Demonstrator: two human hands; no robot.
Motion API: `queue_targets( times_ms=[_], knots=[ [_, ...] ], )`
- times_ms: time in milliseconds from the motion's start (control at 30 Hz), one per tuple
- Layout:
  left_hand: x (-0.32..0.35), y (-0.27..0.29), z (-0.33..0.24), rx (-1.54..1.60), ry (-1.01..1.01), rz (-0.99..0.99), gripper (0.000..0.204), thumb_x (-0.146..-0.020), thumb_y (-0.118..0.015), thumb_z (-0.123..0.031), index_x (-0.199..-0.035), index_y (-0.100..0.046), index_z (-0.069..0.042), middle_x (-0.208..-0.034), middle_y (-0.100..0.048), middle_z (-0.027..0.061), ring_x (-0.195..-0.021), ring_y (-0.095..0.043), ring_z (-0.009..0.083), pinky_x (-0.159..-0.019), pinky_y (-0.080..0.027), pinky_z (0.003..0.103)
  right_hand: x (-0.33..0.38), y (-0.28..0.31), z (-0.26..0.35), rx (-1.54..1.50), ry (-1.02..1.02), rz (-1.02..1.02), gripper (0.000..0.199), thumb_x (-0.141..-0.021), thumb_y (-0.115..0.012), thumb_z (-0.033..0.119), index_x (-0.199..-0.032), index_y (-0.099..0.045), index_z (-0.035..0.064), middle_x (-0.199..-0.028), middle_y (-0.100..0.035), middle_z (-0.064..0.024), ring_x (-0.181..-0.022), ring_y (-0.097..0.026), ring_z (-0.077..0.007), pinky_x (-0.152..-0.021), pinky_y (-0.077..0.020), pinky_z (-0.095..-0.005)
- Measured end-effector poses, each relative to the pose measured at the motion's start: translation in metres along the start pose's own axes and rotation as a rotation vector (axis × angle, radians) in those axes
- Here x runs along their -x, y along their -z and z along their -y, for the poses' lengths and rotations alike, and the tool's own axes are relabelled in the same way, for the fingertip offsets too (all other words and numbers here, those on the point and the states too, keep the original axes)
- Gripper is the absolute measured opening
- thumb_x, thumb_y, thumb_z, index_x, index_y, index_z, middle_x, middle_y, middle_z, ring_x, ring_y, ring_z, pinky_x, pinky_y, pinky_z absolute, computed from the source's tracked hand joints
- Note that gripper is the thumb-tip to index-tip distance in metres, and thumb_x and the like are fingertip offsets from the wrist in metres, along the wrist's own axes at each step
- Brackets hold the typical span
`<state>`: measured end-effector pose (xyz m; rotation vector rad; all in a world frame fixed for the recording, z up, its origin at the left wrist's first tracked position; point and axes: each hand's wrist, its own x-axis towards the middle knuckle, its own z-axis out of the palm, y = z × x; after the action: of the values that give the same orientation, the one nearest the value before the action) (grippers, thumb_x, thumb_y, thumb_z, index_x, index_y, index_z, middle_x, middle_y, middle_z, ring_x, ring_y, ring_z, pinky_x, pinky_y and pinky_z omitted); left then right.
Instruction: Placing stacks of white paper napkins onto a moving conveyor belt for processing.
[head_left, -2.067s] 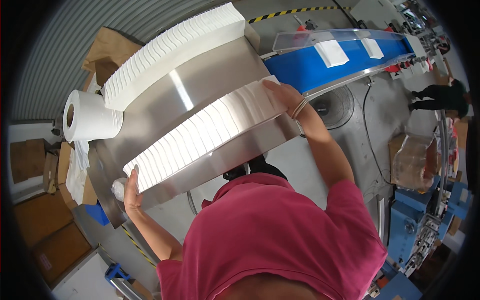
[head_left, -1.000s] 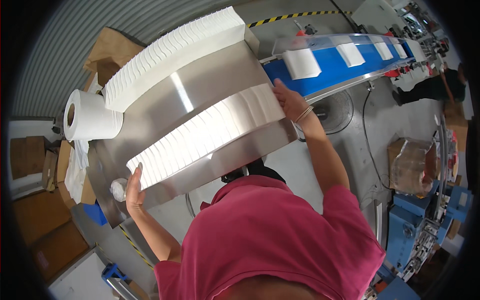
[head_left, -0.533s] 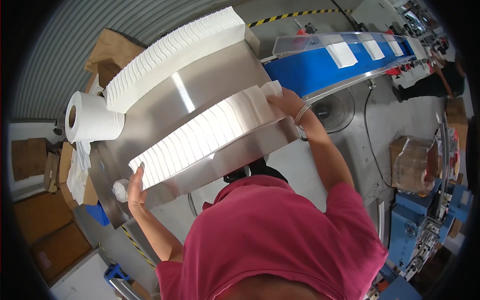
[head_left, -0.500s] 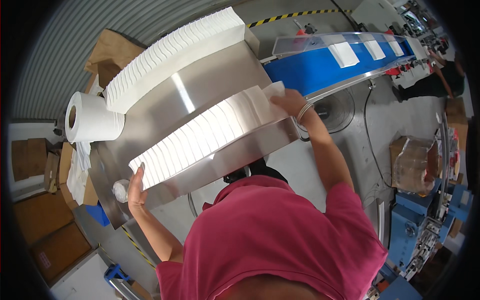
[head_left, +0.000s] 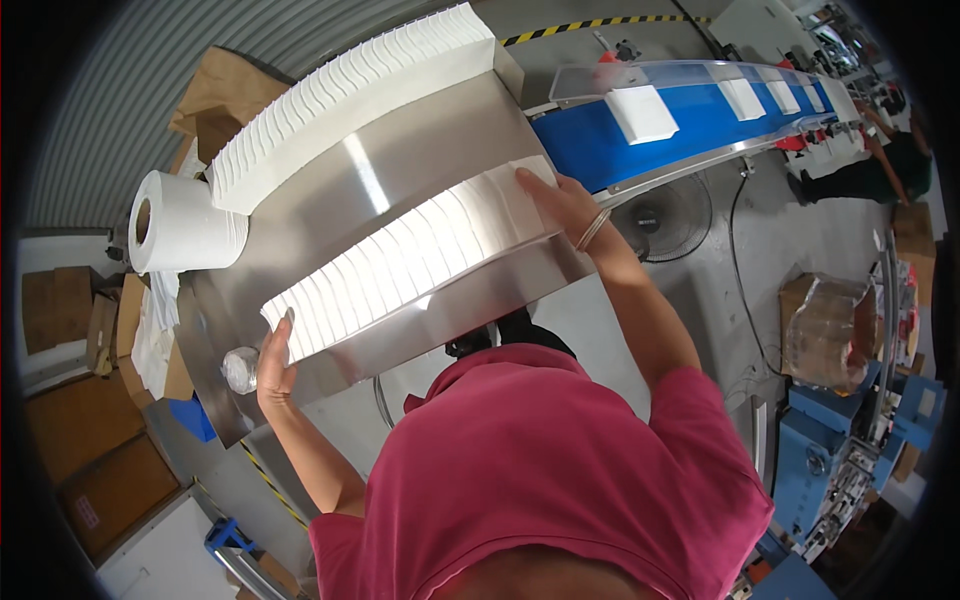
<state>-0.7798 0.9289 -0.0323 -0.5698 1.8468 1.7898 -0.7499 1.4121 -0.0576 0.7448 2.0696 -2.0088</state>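
Note:
A long curved row of white folded tissues (head_left: 400, 262) lies on the near side of a shiny steel table (head_left: 420, 165). My left hand (head_left: 272, 352) presses flat against the row's left end, next to a small crumpled white wad (head_left: 240, 368). My right hand (head_left: 562, 203), a thin bangle on its wrist, covers the row's right end at the table's edge. The row sits squeezed between both hands. A second, taller row of white tissues (head_left: 345, 88) runs along the table's far side.
A blue conveyor belt (head_left: 690, 125) carries white packs (head_left: 641, 112) away to the right. A large paper roll (head_left: 185, 222) and cardboard boxes (head_left: 225, 95) stand to the left. A floor fan (head_left: 655, 215) stands below the belt. Another person (head_left: 885, 170) works at far right.
The white packs have travelled along the belt. My right hand has shifted a little at the row's right end, and the end tissues it lifted are down again. My left hand has stayed put.

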Motion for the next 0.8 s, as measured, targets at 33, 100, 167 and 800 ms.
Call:
queue_targets(
  times_ms=[33,100,167,800],
  knots=[
    [-0.001,0.001,0.000,-0.010,0.011,-0.012,0.067,-0.079,-0.063,-0.038,-0.130,-0.038,-0.003,-0.130,-0.043,0.0061,-0.121,-0.037,0.0199,-0.099,-0.026,0.036,-0.006,0.001,0.001,-0.048,-0.098,-0.010,0.048,-0.081,-0.062,0.039,-0.106,-0.057,-0.0011,-0.093,-0.060,-0.0053,-0.080,-0.056,-0.0115,-0.070,-0.0456,-0.0238],
    [-0.005,0.006,0.004,-0.002,0.010,0.006,0.067,-0.079,-0.063,-0.039,-0.131,-0.038,-0.004,-0.131,-0.043,0.0059,-0.122,-0.036,0.0201,-0.099,-0.025,0.037,-0.009,0.002,-0.002,-0.097,-0.196,-0.021,0.046,-0.080,-0.062,0.038,-0.105,-0.058,-0.0004,-0.092,-0.060,-0.0053,-0.081,-0.056,-0.0114,-0.071,-0.0455,-0.0241],
    [-0.004,0.008,0.006,0.007,0.008,0.023,0.068,-0.078,-0.063,-0.039,-0.131,-0.038,-0.005,-0.131,-0.042,0.0058,-0.123,-0.035,0.0203,-0.099,-0.024,0.039,-0.009,0.007,-0.008,0.025,0.042,-0.096,0.042,-0.080,-0.062,0.035,-0.102,-0.059,-0.0008,-0.089,-0.061,-0.0062,-0.081,-0.057,-0.0125,-0.071,-0.0461,-0.0249],
    [-0.004,-0.023,-0.002,-0.009,-0.036,0.047,0.056,-0.085,-0.056,-0.033,-0.128,-0.040,-0.001,-0.126,-0.048,0.0055,-0.114,-0.046,0.0181,-0.095,-0.034,0.032,0.002,0.000,0.008,-0.109,-0.058,0.054,0.048,-0.082,-0.060,0.038,-0.110,-0.055,0.0000,-0.091,-0.060,-0.0037,-0.079,-0.056,-0.0109,-0.070,-0.0455,-0.0237]
  ],
)
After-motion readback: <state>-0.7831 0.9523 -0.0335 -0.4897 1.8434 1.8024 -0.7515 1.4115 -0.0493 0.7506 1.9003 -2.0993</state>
